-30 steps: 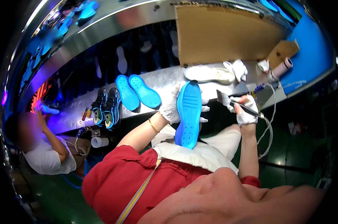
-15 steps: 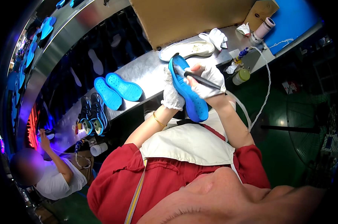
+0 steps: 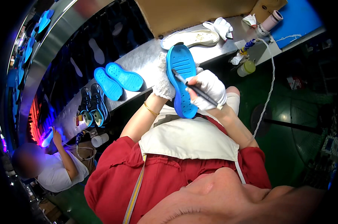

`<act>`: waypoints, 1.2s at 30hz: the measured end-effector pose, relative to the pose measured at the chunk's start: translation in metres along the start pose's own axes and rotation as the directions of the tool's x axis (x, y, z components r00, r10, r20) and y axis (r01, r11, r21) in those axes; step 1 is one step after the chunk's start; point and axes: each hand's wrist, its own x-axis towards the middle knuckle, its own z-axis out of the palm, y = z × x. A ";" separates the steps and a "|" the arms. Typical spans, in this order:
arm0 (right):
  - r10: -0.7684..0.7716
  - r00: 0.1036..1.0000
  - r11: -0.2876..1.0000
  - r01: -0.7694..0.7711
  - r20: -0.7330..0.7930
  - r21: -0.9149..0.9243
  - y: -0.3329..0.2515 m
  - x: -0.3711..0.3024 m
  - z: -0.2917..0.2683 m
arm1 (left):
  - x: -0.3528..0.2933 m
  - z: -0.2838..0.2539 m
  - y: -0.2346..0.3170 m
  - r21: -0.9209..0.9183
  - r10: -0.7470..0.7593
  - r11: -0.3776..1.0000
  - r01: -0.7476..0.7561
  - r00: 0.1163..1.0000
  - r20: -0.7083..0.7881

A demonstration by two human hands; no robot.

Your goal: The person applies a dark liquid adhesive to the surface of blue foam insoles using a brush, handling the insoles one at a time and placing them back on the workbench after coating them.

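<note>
My left hand (image 3: 163, 83), in a white knit glove, grips the left edge of a blue shoe sole (image 3: 182, 64). The sole is tilted up over my lap, its ribbed and dimpled inner face toward me. My right hand (image 3: 211, 89), in a white glove with bare fingertips, closes round a slim brush (image 3: 203, 96) with a black handle. The brush tip meets the sole near its left rim, around the middle of its length. Most of my left fingers are hidden behind the sole.
Two blue soles (image 3: 124, 77) and dark sneakers (image 3: 96, 104) rest on the metal bench (image 3: 139, 56). A white shoe-shaped piece (image 3: 193, 38), gloves (image 3: 222, 28) and pink bottle (image 3: 270, 21) lie farther back. A yellow-green jar (image 3: 246, 68) and white hose (image 3: 270, 82) are right; another person (image 3: 62, 168) works left.
The sole has turned more upright and faces me more squarely. My right hand has moved down slightly, and the brush tip now sits lower along the sole's left rim.
</note>
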 end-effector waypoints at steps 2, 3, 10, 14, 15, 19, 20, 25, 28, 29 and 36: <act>0.233 0.972 0.953 -0.236 0.035 0.193 0.000 -0.020 0.002 | 0.000 -0.005 0.000 -0.148 -0.075 0.984 0.099 0.984 0.159; 0.333 0.941 0.896 -0.338 0.067 0.287 0.001 -0.023 -0.004 | -0.002 0.001 -0.001 -0.123 -0.119 0.983 0.133 0.986 0.117; 0.344 0.938 0.883 -0.336 0.035 0.329 0.023 -0.037 -0.043 | -0.021 0.009 -0.030 0.306 -0.284 0.907 0.289 0.957 -0.062; 0.457 0.880 0.639 -0.429 0.133 0.639 0.022 -0.033 -0.044 | 0.001 0.012 -0.034 0.099 -0.259 0.959 0.264 0.964 -0.060; 0.462 0.883 0.710 -0.423 0.082 0.563 0.027 -0.029 -0.046 | 0.008 0.013 -0.033 0.035 -0.192 0.981 0.191 0.981 0.035; 0.334 0.942 0.843 -0.309 0.022 0.441 0.023 -0.017 -0.039 | 0.031 0.019 -0.028 -0.108 -0.027 0.993 0.045 0.987 0.161; 0.253 0.967 0.895 -0.236 0.005 0.379 0.018 -0.014 -0.037 | 0.037 0.018 -0.026 -0.199 0.016 0.980 0.031 0.973 0.229; 0.489 0.872 0.710 -0.381 -0.025 0.592 0.013 0.002 -0.042 | 0.057 0.002 -0.017 -0.367 0.157 0.930 -0.015 0.920 0.360; 0.211 0.977 0.889 -0.194 0.003 0.415 0.013 0.004 -0.033 | 0.068 -0.003 -0.013 -0.253 0.197 0.961 -0.115 0.924 0.328; 0.145 0.989 0.900 -0.125 -0.017 0.417 0.012 0.005 -0.030 | 0.074 -0.006 -0.010 -0.310 0.201 0.947 -0.079 0.902 0.383; 0.465 0.885 0.718 -0.369 -0.011 0.590 0.023 -0.001 -0.036 | 0.075 0.016 0.019 -0.309 0.291 0.937 -0.161 0.849 0.440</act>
